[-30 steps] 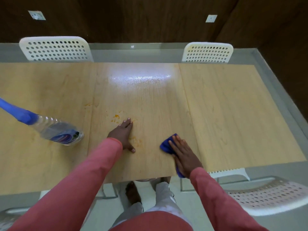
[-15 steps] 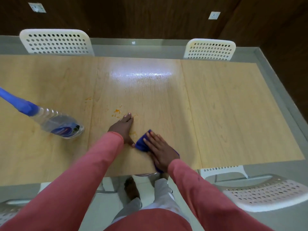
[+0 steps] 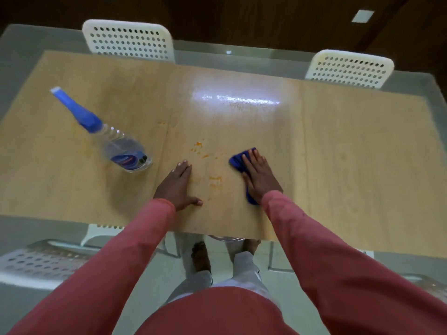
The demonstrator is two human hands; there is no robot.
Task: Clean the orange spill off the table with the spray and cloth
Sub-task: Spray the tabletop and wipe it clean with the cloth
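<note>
Spray: the bottle (image 3: pixel 123 147) stood on the table (image 3: pixel 350 153) at about 9 o'clock from the left hand, clear-bodied with a blue nozzle reaching toward 11 o'clock; nothing touched it.
Left hand: the left hand (image 3: pixel 177 186) lay flat on the table, fingers straight and together pointing to 12 o'clock, thumb spread out toward 3 o'clock; it held nothing.
Spill: the orange spill (image 3: pixel 208 163) sat between the two hands, with specks at 1 o'clock from the left hand's fingertips and a paler smear (image 3: pixel 215 181) just beside that hand at 3 o'clock.
Cloth: the blue cloth (image 3: pixel 238 160) lay on the table at 3 o'clock from the spill, apart from the specks, mostly covered; one end showed past the fingertips, the other by the wrist.
Right hand: the right hand (image 3: pixel 260 176) pressed flat on the cloth, fingers straight and pointing to 11 o'clock, not curled round it.
Chairs: two white perforated chairs (image 3: pixel 128 41) stood at the table's far side, at 11 and 1 o'clock.
</note>
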